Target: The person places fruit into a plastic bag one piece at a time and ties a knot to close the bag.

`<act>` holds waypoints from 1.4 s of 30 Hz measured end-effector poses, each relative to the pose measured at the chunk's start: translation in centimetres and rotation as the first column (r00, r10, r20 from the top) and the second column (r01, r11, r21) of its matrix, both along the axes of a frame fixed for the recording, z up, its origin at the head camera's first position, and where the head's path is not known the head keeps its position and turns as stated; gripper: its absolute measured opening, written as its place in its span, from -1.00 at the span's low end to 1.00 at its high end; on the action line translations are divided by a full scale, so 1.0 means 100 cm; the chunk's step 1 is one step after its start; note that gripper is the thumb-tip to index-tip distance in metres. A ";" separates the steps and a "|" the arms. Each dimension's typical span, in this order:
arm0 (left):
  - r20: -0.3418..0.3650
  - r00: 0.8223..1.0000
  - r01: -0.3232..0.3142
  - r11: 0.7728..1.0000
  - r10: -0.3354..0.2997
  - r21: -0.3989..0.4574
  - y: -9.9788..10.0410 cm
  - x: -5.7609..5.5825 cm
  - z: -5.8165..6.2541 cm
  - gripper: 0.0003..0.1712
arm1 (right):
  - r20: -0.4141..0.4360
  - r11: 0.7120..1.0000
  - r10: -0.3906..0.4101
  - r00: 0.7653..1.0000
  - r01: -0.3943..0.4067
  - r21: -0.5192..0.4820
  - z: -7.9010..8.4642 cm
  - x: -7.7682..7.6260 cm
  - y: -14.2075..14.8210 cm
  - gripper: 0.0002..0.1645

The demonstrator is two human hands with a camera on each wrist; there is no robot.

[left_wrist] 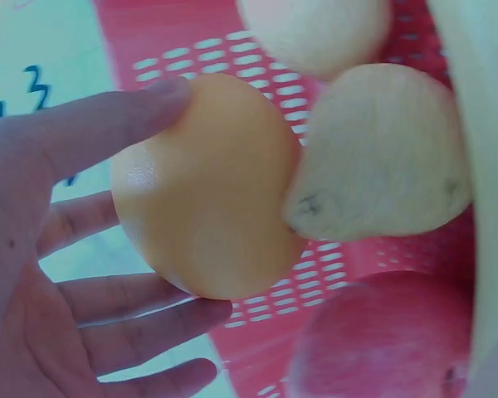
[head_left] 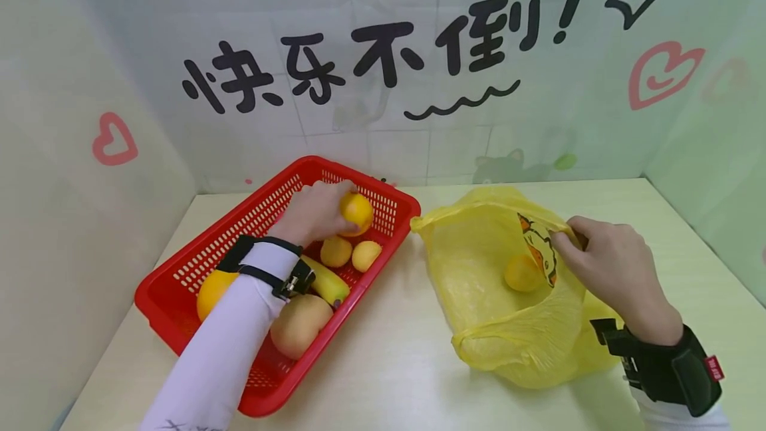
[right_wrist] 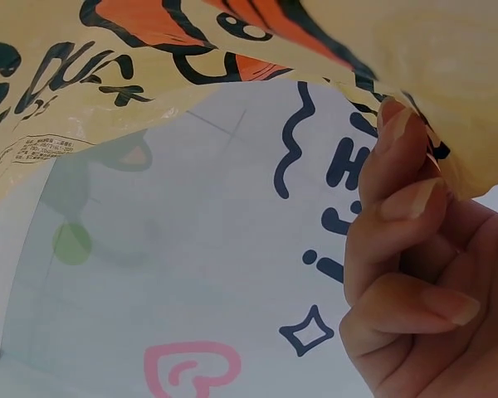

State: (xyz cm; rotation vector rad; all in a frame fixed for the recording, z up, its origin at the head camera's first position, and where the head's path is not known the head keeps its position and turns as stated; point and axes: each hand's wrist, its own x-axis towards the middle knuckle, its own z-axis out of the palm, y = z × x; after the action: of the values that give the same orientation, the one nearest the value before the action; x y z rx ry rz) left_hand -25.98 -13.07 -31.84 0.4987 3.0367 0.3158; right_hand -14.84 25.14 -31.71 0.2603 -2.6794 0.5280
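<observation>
My left hand (head_left: 314, 211) is over the far end of the red plastic basket (head_left: 272, 403). Its thumb and fingers grip an orange (left_wrist: 212, 191), which stands out against the basket's slotted wall in the left wrist view. A pale yellow pear-like fruit (left_wrist: 382, 157) lies right beside that orange, with a red fruit (left_wrist: 390, 340) below it. On the right, my right hand (head_left: 616, 271) pinches the rim of a yellow plastic bag (head_left: 461, 265), its fingers curled at the edge. The bag's mouth gapes upward, and a round orange-yellow fruit (head_left: 523, 273) lies inside.
In the basket also lie a banana (head_left: 326, 281), a large pale round fruit (head_left: 301, 326) and another orange-coloured fruit (head_left: 214, 291), partly behind my left wrist. The pale table (head_left: 383, 358) is bounded at the back by a printed wall sheet (head_left: 383, 98).
</observation>
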 end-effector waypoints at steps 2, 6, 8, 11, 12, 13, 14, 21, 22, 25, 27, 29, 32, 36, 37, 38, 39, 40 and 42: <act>-0.010 1.000 -0.006 1.000 0.006 0.028 0.000 0.003 0.005 -0.23 | -0.004 1.000 0.002 1.000 -0.002 0.000 0.000 0.000 0.000 -0.56; -0.031 0.999 -0.012 0.998 0.014 0.068 0.002 0.009 0.016 -0.23 | -0.008 1.000 0.004 1.000 -0.004 0.000 -0.001 0.000 0.000 -0.56; -0.049 0.999 -0.002 0.996 0.006 0.085 0.004 0.013 0.022 -0.23 | -0.010 1.000 0.004 1.000 -0.004 0.001 -0.001 0.000 0.000 -0.56; -0.084 0.996 0.032 0.992 -0.022 0.118 0.007 0.020 0.031 -0.25 | -0.015 1.000 0.007 1.000 -0.007 0.001 -0.001 -0.001 0.000 -0.55; -0.095 0.995 0.045 0.991 -0.033 0.127 0.008 0.023 0.034 -0.26 | -0.017 1.000 0.008 1.000 -0.008 0.002 -0.002 -0.001 0.000 -0.55; -0.107 0.993 0.056 0.990 -0.042 0.131 0.010 0.026 0.037 -0.27 | -0.018 1.000 0.009 1.000 -0.009 0.002 -0.002 -0.001 0.000 -0.55; -0.117 0.992 0.065 0.988 -0.049 0.137 0.012 0.029 0.040 -0.28 | -0.018 1.000 0.009 1.000 -0.009 0.002 -0.002 -0.001 0.000 -0.55; -0.156 0.984 0.105 0.987 -0.085 0.123 0.034 0.055 0.064 -0.32 | -0.018 1.000 0.009 1.000 -0.009 0.002 -0.001 -0.001 0.000 -0.53; -0.163 0.982 0.111 0.987 -0.092 0.117 0.037 0.059 0.067 -0.32 | -0.019 1.000 0.010 1.000 -0.010 0.002 -0.001 -0.002 0.000 -0.53; -0.188 0.975 0.139 0.984 -0.117 0.108 0.047 0.070 0.074 -0.34 | -0.024 1.000 0.011 1.000 -0.011 0.003 -0.001 -0.002 0.000 -0.53; -0.205 0.969 0.160 0.982 -0.138 0.097 0.053 0.077 0.078 -0.36 | -0.025 1.000 0.009 1.000 -0.009 0.004 0.000 -0.002 0.000 -0.53; -0.215 0.962 0.188 0.978 -0.165 0.090 0.059 0.082 0.081 -0.36 | -0.027 1.000 0.011 1.000 -0.011 0.007 0.000 -0.002 0.000 -0.52; -0.225 0.952 0.231 0.970 -0.208 0.078 0.067 0.086 0.084 -0.36 | -0.029 1.000 0.011 1.000 -0.011 0.009 0.000 -0.002 0.000 -0.52; -0.212 0.944 0.272 0.960 -0.253 0.063 0.076 0.088 0.082 -0.37 | -0.033 1.000 0.014 0.999 -0.014 0.014 0.001 -0.003 -0.001 -0.53; -0.204 0.943 0.278 0.959 -0.261 0.059 0.078 0.088 0.081 -0.37 | -0.033 1.000 0.015 0.999 -0.014 0.016 0.001 -0.003 -0.001 -0.52; -0.197 0.942 0.286 0.957 -0.270 0.053 0.080 0.088 0.080 -0.38 | -0.032 1.000 0.015 0.999 -0.015 0.017 0.001 -0.003 -0.001 -0.52; -0.186 0.942 0.292 0.955 -0.279 0.047 0.083 0.088 0.079 -0.39 | -0.033 1.000 0.016 0.999 -0.015 0.019 0.001 -0.003 -0.001 -0.52; -0.175 0.942 0.298 0.954 -0.287 0.042 0.085 0.088 0.077 -0.40 | -0.034 1.000 0.015 0.999 -0.015 0.020 0.001 -0.003 -0.001 -0.52; -0.154 0.941 0.310 0.950 -0.303 0.030 0.091 0.088 0.075 -0.41 | -0.033 1.000 0.015 0.999 -0.014 0.020 0.001 -0.004 -0.001 -0.52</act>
State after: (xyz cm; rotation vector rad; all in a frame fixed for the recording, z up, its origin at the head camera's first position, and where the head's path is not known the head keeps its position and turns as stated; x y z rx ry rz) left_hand -17.19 -4.01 -24.38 1.0286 3.0262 0.3577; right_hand -15.21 25.08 -31.60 0.2918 -2.6537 0.4979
